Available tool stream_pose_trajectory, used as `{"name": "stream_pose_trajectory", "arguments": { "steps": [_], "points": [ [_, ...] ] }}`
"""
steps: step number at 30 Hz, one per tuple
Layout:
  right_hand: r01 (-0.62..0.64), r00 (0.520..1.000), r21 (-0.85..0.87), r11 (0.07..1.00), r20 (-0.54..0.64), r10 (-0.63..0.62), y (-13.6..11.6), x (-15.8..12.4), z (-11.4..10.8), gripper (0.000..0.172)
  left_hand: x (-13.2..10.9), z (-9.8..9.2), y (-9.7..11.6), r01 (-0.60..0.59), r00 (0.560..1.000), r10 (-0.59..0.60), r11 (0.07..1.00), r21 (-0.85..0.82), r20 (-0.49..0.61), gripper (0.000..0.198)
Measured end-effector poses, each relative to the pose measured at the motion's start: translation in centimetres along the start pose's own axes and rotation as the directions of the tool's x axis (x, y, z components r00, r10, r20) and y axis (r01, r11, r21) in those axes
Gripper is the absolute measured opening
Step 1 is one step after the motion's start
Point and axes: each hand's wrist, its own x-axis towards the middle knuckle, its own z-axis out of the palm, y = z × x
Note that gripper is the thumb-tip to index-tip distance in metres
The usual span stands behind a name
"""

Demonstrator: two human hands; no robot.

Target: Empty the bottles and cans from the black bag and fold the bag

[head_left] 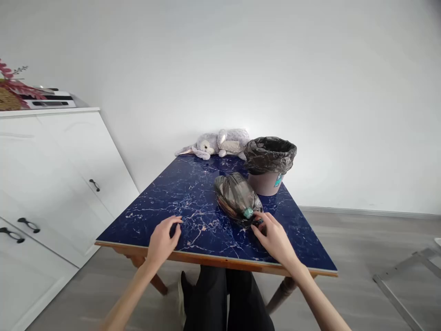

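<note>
A filled black garbage bag [236, 191] lies on its side on the blue marbled table [193, 197]. Through its thin film a green patch and some brownish contents show. My right hand [272, 234] is at the bag's near end, thumb and fingers closed around a bit of dark plastic there. To the left, my left hand [163, 236] rests near the table's front edge, its thumb and fingers curved apart with nothing between them. Behind the bag stands a trash bin [265, 184], lined with another black bag [270, 158] folded over its rim.
A grey plush bunny [220, 142] lies along the table's far edge against the wall. White cabinets [62, 170] with dark handles stand to the left, with a printer-like device [51, 100] and pink flowers on top. At the lower right is a grey metal frame [399, 285].
</note>
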Motion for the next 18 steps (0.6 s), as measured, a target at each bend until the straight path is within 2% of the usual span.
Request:
{"name": "stream_pose_trajectory", "arguments": {
  "steps": [2, 5, 8, 11, 14, 16, 18],
  "points": [
    [-0.022, 0.999, -0.103, 0.994, -0.051, 0.017, 0.0, -0.2, 1.2, 0.034, 0.2, 0.7, 2.7, -0.143, 0.989, 0.146, 0.986, -0.086, 0.038, 0.02],
    [-0.016, 0.996, -0.129, 0.992, -0.089, 0.004, -0.3, 0.0, 2.4, 0.02, 0.5, 1.4, 7.7, -0.319, 0.94, 0.337, 0.926, -0.204, 0.06, 0.021],
    [0.041, 0.997, -0.078, 0.996, -0.066, -0.046, -1.6, 0.6, 2.6, 0.007, 0.8, 2.0, 12.1, -0.39, 0.908, 0.415, 0.89, -0.236, 0.065, 0.022],
    [0.109, 0.993, 0.089, 0.99, -0.047, -0.105, -3.6, 1.1, 1.8, 0.014, 0.9, 3.3, 14.7, -0.351, 0.926, 0.372, 0.909, -0.224, 0.058, 0.023],
    [0.166, 0.985, 0.259, 0.951, 0.002, -0.173, -5.2, 1.4, 0.6, 0.029, 0.7, 5.1, 15.3, -0.267, 0.963, 0.269, 0.951, -0.157, -0.011, 0.02],
    [0.175, 0.983, 0.248, 0.953, 0.01, -0.184, -5.4, 1.5, 0.0, 0.033, 0.6, 6.2, 14.9, -0.208, 0.977, 0.2, 0.97, -0.128, -0.066, 0.017],
    [0.172, 0.984, 0.175, 0.969, 0.005, -0.175, -4.8, 1.4, -0.2, 0.03, 0.6, 6.8, 14.3, -0.164, 0.984, 0.153, 0.977, -0.139, -0.087, 0.014]
  ]
}}
